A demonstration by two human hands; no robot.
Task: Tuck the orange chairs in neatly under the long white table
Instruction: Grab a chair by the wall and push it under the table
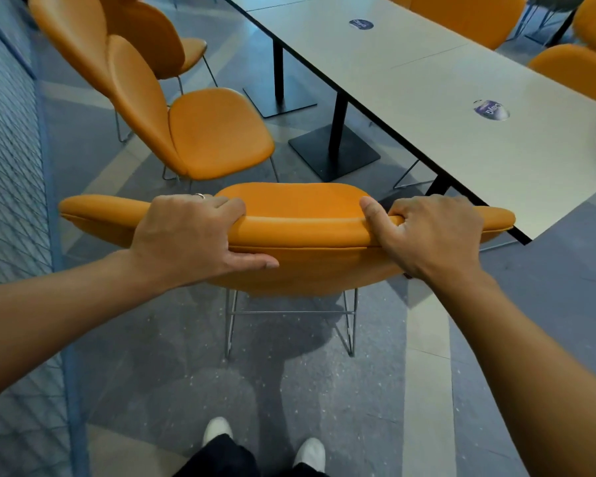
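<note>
Blue mesh partition: far left of the bench, a diamond-pattern grid in a blue frame.

Second orange chair: left of the bench and apart from it. It has a smooth padded shell, a rounded seat, a petal-shaped back and thin chrome wire legs.

Left hand: fingers curled over the top edge of the nearest orange chair, gripping it, with the thumb flat along the rear face.

Nearest orange chair: same glossy upholstery with a stitched seam and a wide curved backrest, on chrome legs. It stands at the bench's near corner, its right wing just beside the edge.

Right hand: fingers wrapped over the same top edge, thumb pressed on top.

Bench: long matt white top with a black edge, on black pedestal legs with square base plates. It carries two round purple stickers.
</note>
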